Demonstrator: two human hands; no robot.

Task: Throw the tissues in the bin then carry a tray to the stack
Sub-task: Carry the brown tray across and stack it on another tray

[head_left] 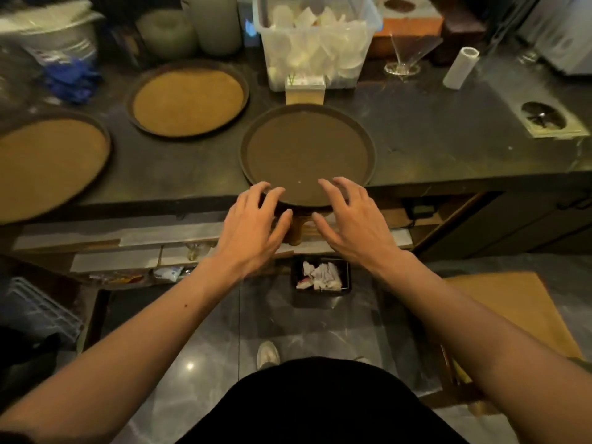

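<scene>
At the near edge of the dark counter [432,149] sits the round brown tray [307,155], its front rim overhanging the edge slightly, and both hands are spread just over that rim: the left hand [253,225] toward the rim's left front, the right hand [355,219] toward its right front, fingers splayed apart and closed on nothing yet. Down on the floor, below the counter, the small black bin [320,275] holds crumpled white tissues [320,274], so the first half of the task looks done and the tray-carrying step seems to be the one in hand. The next move likely calls for thumbs over the rim and fingers under the overhang, then a level lift. Two tan-lined trays lie to the left, one [189,100] behind and one [48,161] at the frame's edge; which counts as the stack I cannot tell. A clear plastic tub [320,43] stands just behind the brown tray, so lifting toward the body gives more room than pushing back. Bare counter lies to the right, and the floor underfoot is open apart from the bin.
</scene>
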